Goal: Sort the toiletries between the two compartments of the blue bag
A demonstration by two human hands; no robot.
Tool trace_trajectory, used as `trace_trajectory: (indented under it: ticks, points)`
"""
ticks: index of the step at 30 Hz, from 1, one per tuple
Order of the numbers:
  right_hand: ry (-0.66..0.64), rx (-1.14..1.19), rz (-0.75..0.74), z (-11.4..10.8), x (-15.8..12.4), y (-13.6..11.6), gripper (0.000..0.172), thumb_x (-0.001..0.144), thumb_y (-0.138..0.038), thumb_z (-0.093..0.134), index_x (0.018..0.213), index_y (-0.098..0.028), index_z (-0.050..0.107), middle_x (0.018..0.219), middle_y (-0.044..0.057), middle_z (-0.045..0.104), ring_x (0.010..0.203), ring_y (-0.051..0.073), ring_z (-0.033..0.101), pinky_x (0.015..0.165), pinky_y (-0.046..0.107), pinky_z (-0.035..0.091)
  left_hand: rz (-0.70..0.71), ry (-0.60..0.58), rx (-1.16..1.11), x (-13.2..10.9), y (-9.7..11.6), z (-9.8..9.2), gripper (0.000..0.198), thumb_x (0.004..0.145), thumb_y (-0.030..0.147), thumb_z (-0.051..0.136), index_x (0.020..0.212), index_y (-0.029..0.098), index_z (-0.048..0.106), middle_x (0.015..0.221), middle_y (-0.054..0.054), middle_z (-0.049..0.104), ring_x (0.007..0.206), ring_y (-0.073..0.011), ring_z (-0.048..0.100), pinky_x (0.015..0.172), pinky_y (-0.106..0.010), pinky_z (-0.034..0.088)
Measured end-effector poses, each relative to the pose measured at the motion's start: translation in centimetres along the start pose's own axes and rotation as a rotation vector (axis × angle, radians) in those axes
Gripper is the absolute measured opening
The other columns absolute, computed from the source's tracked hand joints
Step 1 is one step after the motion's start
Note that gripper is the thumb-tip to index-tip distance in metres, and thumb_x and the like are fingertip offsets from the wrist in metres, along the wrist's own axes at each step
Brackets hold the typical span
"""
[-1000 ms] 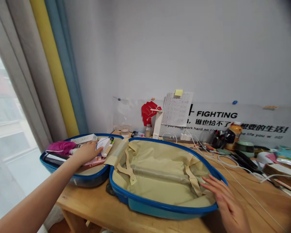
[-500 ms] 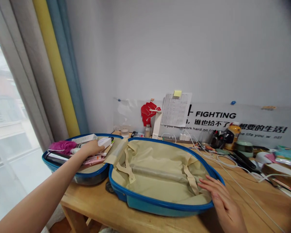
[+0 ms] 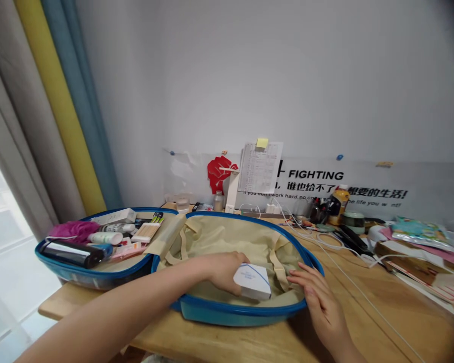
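An open suitcase [image 3: 245, 308] with blue rims and a beige lining lies on the wooden table, its two halves side by side. My left hand [image 3: 227, 272] grips a small white box [image 3: 254, 283] by its left end, over the right half. Two beige straps lie in that half. At the right rim, my right hand [image 3: 320, 297] rests with its fingers stretched inward over the edge. The left half holds a purple mesh bundle [image 3: 73, 231], a black cylinder [image 3: 73, 253], a white bottle [image 3: 105, 238], a long white box [image 3: 115, 217] and a pack of thin sticks [image 3: 146, 232].
White cables [image 3: 363, 282] run across the table [image 3: 393, 312] on the right. Behind stand a white lamp [image 3: 232, 191], a yellow-and-black bottle [image 3: 338, 205] and a lidded jar [image 3: 353, 222]. Papers and packets [image 3: 416, 232] pile up at the far right. Curtains hang at the left.
My left hand has moved from the left half of the suitcase to the right half, carrying the white box. My right hand stays at the right rim. The view has shifted right.
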State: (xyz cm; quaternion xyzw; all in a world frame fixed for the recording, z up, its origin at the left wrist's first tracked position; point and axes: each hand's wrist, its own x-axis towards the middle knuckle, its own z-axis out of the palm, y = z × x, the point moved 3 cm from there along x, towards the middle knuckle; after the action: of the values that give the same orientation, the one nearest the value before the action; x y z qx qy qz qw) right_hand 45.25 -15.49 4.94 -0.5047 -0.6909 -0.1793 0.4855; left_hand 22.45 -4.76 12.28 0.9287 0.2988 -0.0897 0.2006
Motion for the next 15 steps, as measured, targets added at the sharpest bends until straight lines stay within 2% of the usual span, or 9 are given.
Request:
trace_trajectory:
  ticks: [2, 5, 10, 12, 15]
  points:
    - [0.002, 0.002, 0.005, 0.0, -0.1, 0.0, 0.041, 0.099, -0.041, 0.039, 0.088, -0.025, 0.075, 0.095, 0.006, 0.076, 0.105, 0.025, 0.069, 0.086, 0.047, 0.058, -0.039, -0.057, 0.054, 1.8, 1.1, 1.2, 0.084, 0.067, 0.036, 0.071, 0.143, 0.015, 0.042, 0.137, -0.015, 0.058, 0.117, -0.0275, 0.062, 0.094, -0.034, 0.052]
    - [-0.023, 0.008, 0.024, 0.1, -0.2, 0.0, 0.042, 0.099, -0.041, 0.038, 0.088, -0.025, 0.075, 0.097, 0.007, 0.076, 0.107, 0.026, 0.068, 0.089, 0.049, 0.057, -0.090, -0.078, 0.087, 3.7, 1.4, 2.3, 0.087, 0.065, 0.039, 0.073, 0.142, 0.013, 0.042, 0.136, -0.018, 0.057, 0.114, -0.0297, 0.064, 0.090, -0.036, 0.054]
    - [-0.056, -0.001, 0.026, 0.1, 0.0, -0.2, 0.039, 0.099, -0.039, 0.039, 0.097, -0.025, 0.075, 0.107, 0.007, 0.075, 0.115, 0.027, 0.065, 0.092, 0.050, 0.057, -0.100, -0.066, 0.122, 5.0, 1.0, 3.1, 0.090, 0.064, 0.044, 0.076, 0.143, 0.016, 0.042, 0.136, -0.017, 0.056, 0.116, -0.0304, 0.063, 0.095, -0.039, 0.052]
    - [-0.062, -0.044, 0.021, -0.9, -1.0, -0.2, 0.034, 0.099, -0.039, 0.042, 0.107, -0.026, 0.072, 0.119, 0.008, 0.071, 0.120, 0.027, 0.063, 0.091, 0.046, 0.058, -0.084, -0.050, 0.141, 5.0, 1.1, 3.1, 0.085, 0.066, 0.046, 0.076, 0.141, 0.018, 0.046, 0.135, -0.017, 0.056, 0.120, -0.0318, 0.059, 0.100, -0.041, 0.050]
    - [-0.009, -0.140, 0.081, -4.5, -4.5, 0.4, 0.033, 0.099, -0.039, 0.043, 0.115, -0.025, 0.067, 0.126, 0.010, 0.067, 0.116, 0.024, 0.064, 0.090, 0.040, 0.058, -0.054, -0.023, 0.163, 4.6, 1.2, 2.8, 0.077, 0.071, 0.051, 0.072, 0.138, 0.019, 0.052, 0.135, -0.018, 0.055, 0.126, -0.0340, 0.054, 0.103, -0.043, 0.047]
